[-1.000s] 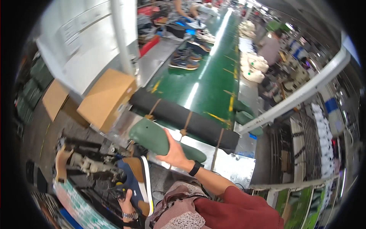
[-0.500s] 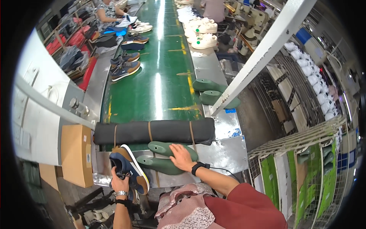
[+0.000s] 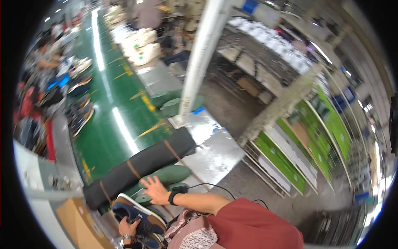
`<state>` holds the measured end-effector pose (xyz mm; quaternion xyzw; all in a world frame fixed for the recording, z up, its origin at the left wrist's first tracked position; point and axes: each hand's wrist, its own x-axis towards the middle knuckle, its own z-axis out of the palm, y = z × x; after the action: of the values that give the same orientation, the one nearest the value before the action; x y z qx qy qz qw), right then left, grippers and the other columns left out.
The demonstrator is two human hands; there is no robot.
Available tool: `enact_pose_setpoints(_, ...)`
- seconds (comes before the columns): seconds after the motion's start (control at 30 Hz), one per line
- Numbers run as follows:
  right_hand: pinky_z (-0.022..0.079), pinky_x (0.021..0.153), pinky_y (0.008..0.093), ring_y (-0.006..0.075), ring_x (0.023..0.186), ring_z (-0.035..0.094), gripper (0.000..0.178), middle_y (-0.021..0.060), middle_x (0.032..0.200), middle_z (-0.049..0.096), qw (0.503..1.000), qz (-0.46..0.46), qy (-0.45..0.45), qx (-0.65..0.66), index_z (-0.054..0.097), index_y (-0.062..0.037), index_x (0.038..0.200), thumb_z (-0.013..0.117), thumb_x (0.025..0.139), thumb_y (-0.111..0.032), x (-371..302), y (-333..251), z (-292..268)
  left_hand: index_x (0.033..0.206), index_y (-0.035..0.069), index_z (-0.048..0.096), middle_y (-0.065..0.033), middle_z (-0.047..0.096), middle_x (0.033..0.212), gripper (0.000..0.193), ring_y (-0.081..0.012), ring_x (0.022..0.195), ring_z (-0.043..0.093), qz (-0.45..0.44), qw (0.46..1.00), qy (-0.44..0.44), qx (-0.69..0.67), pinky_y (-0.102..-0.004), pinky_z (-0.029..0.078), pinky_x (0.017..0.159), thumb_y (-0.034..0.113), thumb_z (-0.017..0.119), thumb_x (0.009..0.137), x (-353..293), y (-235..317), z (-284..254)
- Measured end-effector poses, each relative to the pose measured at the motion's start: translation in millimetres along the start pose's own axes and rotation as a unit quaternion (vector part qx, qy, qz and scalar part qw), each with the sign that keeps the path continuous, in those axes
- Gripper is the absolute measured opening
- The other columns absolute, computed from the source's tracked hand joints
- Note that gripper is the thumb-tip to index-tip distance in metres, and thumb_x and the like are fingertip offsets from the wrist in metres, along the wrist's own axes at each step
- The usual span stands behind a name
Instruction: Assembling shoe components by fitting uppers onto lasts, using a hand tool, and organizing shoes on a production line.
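Note:
A navy and brown sneaker with a white sole is gripped by my left hand at its collar and laces. Part of another similar shoe shows just below it. My right hand lies over two green shoe lasts, its fingers spread. The farther last extends beyond the hand to the right. Of the nearer last, the end with a hole peeks out by the sneaker, and hand and wrist cover much of the rest. Whether the fingers press on the lasts is blurred.
Behind the lasts lies a black roll with tan bands, across the end of the green conveyor. A white post rises beside more green lasts. A cardboard box stands at left, a wire rack at right.
The whole view has swung to the right and tilted. My right hand has moved toward the sneaker along the lasts, its fingers now more spread. My left hand still holds the sneaker.

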<state>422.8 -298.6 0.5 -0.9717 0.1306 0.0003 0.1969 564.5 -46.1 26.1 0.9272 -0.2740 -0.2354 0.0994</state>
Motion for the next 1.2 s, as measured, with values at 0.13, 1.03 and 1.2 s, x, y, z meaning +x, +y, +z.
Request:
enact_pose_setpoints(0.13, 0.034, 0.106, 0.0504, 0.0348, 0.129, 0.043, 0.042, 0.0142, 0.143, 0.047, 0.999, -0.024, 0.029, -0.009, 0.078, -0.011, 0.099, 0.083, 0.067, -0.037, -3.5, 4.4, 13.0, 0.081, -0.002, 0.068, -0.0211, 0.068, 0.074, 0.053, -0.0435, 0.075, 0.066, 0.081, 0.993, 0.089, 0.007, -0.0494, 0.051, 0.069, 0.042, 0.087, 0.058, 13.9, -15.1, 18.0)
enact_pose_setpoints(1.03, 0.027, 0.12, 0.0427, 0.0447, 0.145, 0.026, 0.12, 0.0317, 0.157, 0.016, 0.765, 0.541, 0.139, 0.321, 0.012, 0.0103, 0.152, 0.087, 0.071, -0.038, -152.1, -10.1, 20.3, 0.093, -0.001, 0.076, -0.0066, 0.074, 0.083, 0.049, -0.0131, 0.072, 0.064, 0.041, 0.882, 0.124, -0.453, -0.0336, 0.052, 0.068, 0.046, 0.081, 0.08, 256.4, 126.9, -147.8)
enact_pose_setpoints(1.2, 0.026, 0.12, 0.0432, 0.047, 0.147, 0.019, 0.128, 0.0343, 0.157, 0.009, 0.759, 0.549, 0.122, 0.329, 0.007, 0.0098, 0.153, 0.089, 0.066, -0.036, -157.7, -6.6, 28.5, 0.093, -0.006, 0.075, -0.014, 0.075, 0.087, 0.063, -0.0211, 0.077, 0.069, -0.035, 0.877, 0.169, -0.449, -0.037, 0.053, 0.073, 0.054, 0.081, 0.075, 301.2, 127.1, -160.9)
